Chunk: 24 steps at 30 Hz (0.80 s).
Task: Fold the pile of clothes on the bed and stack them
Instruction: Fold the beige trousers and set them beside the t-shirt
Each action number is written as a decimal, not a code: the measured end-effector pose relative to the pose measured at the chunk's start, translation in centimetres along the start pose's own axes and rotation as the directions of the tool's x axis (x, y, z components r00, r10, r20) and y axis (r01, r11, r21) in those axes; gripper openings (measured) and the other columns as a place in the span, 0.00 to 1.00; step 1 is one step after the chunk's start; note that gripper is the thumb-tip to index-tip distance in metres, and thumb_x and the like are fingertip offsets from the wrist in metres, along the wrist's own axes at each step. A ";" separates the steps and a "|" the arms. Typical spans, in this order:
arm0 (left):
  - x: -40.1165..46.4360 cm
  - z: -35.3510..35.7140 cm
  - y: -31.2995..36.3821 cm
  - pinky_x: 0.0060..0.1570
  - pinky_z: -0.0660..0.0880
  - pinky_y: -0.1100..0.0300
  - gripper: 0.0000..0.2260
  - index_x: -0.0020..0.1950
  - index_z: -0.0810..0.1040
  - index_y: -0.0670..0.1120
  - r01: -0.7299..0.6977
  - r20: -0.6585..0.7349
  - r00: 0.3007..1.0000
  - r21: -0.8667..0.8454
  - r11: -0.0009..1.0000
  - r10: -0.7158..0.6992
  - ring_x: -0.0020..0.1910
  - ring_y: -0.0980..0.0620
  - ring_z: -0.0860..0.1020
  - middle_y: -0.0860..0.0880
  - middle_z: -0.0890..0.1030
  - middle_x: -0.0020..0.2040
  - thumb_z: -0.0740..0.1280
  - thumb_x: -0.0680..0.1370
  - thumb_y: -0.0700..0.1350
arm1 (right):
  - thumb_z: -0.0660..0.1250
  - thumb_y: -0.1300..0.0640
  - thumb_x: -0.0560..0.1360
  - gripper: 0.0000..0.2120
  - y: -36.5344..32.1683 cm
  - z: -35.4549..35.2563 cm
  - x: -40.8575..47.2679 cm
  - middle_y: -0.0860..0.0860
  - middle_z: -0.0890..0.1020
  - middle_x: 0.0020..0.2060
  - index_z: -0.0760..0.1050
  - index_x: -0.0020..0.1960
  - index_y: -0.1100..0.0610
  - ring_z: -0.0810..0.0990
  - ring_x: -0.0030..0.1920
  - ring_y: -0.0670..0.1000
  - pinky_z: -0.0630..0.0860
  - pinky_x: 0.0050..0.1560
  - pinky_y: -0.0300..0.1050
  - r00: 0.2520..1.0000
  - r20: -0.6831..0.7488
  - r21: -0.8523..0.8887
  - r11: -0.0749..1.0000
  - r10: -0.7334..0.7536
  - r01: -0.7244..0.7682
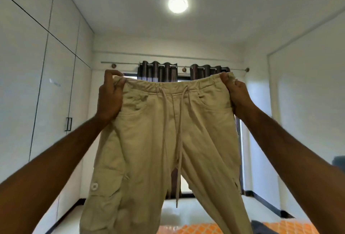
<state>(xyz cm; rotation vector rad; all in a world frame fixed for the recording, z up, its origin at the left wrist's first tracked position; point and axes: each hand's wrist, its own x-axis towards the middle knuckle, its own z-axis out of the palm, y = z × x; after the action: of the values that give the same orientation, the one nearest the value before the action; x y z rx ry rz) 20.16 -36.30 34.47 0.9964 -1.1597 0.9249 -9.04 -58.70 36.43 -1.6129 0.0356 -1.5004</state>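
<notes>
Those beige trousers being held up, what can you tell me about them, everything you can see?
The beige trousers look like light woven cotton, slightly creased. They hang upright in the air, front facing the camera, legs spreading apart below. The gathered waistband has a long drawstring dangling at the centre. A cargo pocket with a pale button sits on one leg. The left hand and right hand grip the waistband corners.
</notes>
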 end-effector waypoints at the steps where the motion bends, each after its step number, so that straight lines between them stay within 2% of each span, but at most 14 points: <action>1: 0.4 -0.5 0.5 0.39 0.76 0.71 0.05 0.60 0.69 0.48 0.002 0.021 1.000 -0.030 1.000 -0.001 0.43 0.63 0.79 0.54 0.78 0.47 0.61 0.85 0.44 | 0.70 0.41 0.76 0.21 -1.0 0.2 0.1 0.54 0.87 0.43 0.83 0.49 0.60 0.86 0.44 0.51 0.84 0.45 0.45 1.000 -0.008 0.017 1.000 -0.024 0.024; 4: 1.8 -2.1 1.5 0.44 0.76 0.69 0.13 0.61 0.71 0.50 0.043 0.165 0.986 -0.143 0.989 -0.019 0.46 0.65 0.79 0.55 0.77 0.51 0.69 0.80 0.50 | 0.69 0.32 0.67 0.25 -3.6 0.3 0.4 0.52 0.88 0.45 0.85 0.46 0.54 0.87 0.48 0.51 0.84 0.48 0.46 0.996 0.024 0.040 0.995 -0.088 0.087; 7: 2.9 -3.4 1.4 0.44 0.76 0.72 0.26 0.64 0.72 0.55 0.184 0.360 0.921 -0.071 0.980 -0.147 0.48 0.67 0.79 0.57 0.78 0.55 0.79 0.70 0.51 | 0.68 0.34 0.69 0.25 -4.0 0.4 1.1 0.50 0.87 0.41 0.83 0.47 0.56 0.86 0.43 0.46 0.82 0.44 0.43 0.995 0.056 0.012 0.996 -0.088 0.087; 8: 3.1 -3.6 1.1 0.44 0.75 0.73 0.25 0.63 0.74 0.54 0.218 0.360 0.913 -0.028 0.976 -0.194 0.48 0.67 0.80 0.57 0.79 0.54 0.80 0.70 0.50 | 0.68 0.37 0.71 0.23 -3.5 0.6 1.4 0.50 0.87 0.41 0.82 0.48 0.57 0.86 0.44 0.46 0.82 0.44 0.42 0.994 0.075 0.018 0.997 -0.077 0.075; 10: 3.3 -3.4 0.1 0.41 0.74 0.74 0.17 0.55 0.78 0.54 0.289 0.301 0.913 0.001 0.957 -0.276 0.44 0.66 0.81 0.59 0.84 0.46 0.79 0.70 0.47 | 0.70 0.42 0.76 0.18 -1.7 1.2 2.1 0.52 0.87 0.45 0.83 0.50 0.57 0.86 0.45 0.47 0.81 0.45 0.43 0.997 0.068 0.002 0.999 -0.041 0.041; 12: 2.6 -2.7 -1.1 0.39 0.75 0.72 0.11 0.48 0.80 0.54 0.382 0.261 0.893 -0.007 0.924 -0.367 0.40 0.66 0.82 0.62 0.85 0.38 0.79 0.71 0.47 | 0.70 0.47 0.79 0.13 1.1 2.1 2.8 0.53 0.85 0.44 0.82 0.51 0.57 0.84 0.38 0.42 0.80 0.38 0.37 0.999 0.044 -0.093 0.996 0.021 -0.017; 13: 1.9 -2.2 -2.3 0.40 0.77 0.70 0.09 0.47 0.82 0.52 0.462 0.257 0.859 -0.022 0.887 -0.442 0.41 0.64 0.83 0.60 0.85 0.38 0.80 0.71 0.47 | 0.70 0.48 0.79 0.13 2.9 2.5 3.0 0.53 0.84 0.44 0.81 0.51 0.58 0.84 0.36 0.41 0.79 0.35 0.37 0.996 0.041 -0.142 0.987 0.081 -0.074; 15: -0.3 -1.0 -4.7 0.47 0.82 0.59 0.13 0.48 0.83 0.46 0.640 0.268 0.741 -0.007 0.768 -0.615 0.46 0.52 0.85 0.49 0.87 0.45 0.81 0.70 0.49 | 0.71 0.46 0.78 0.17 6.7 3.5 2.9 0.56 0.84 0.48 0.81 0.54 0.61 0.84 0.41 0.48 0.81 0.40 0.42 0.968 0.010 -0.224 0.944 0.250 -0.242; 17: -3.2 -0.1 -6.8 0.55 0.81 0.49 0.21 0.53 0.84 0.41 0.728 0.277 0.635 0.096 0.679 -0.721 0.49 0.45 0.84 0.43 0.86 0.50 0.81 0.69 0.53 | 0.72 0.45 0.78 0.23 10.2 4.1 1.8 0.57 0.83 0.50 0.79 0.57 0.66 0.82 0.48 0.54 0.79 0.49 0.48 0.938 -0.059 -0.289 0.894 0.341 -0.343; 20: -7.3 1.0 -8.8 0.57 0.80 0.45 0.25 0.57 0.83 0.38 0.765 0.249 0.565 0.200 0.612 -0.787 0.50 0.42 0.83 0.42 0.85 0.52 0.78 0.70 0.55 | 0.70 0.44 0.79 0.25 13.7 4.9 -0.4 0.57 0.81 0.52 0.78 0.61 0.66 0.78 0.49 0.54 0.72 0.50 0.44 0.924 -0.141 -0.399 0.834 0.356 -0.382; 24: -10.0 3.0 -8.9 0.56 0.80 0.45 0.26 0.58 0.80 0.36 0.821 0.249 0.501 0.166 0.546 -0.829 0.51 0.41 0.82 0.40 0.83 0.54 0.75 0.69 0.54 | 0.69 0.42 0.78 0.30 16.1 6.2 -2.1 0.61 0.80 0.63 0.75 0.67 0.67 0.79 0.61 0.60 0.74 0.59 0.48 0.901 -0.190 -0.447 0.782 0.391 -0.434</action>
<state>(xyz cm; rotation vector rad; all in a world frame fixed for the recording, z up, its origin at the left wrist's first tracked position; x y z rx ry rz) 26.07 -42.44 23.75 1.5568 -0.7272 -0.0188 3.98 -63.45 25.86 -1.7676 0.8264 -1.2639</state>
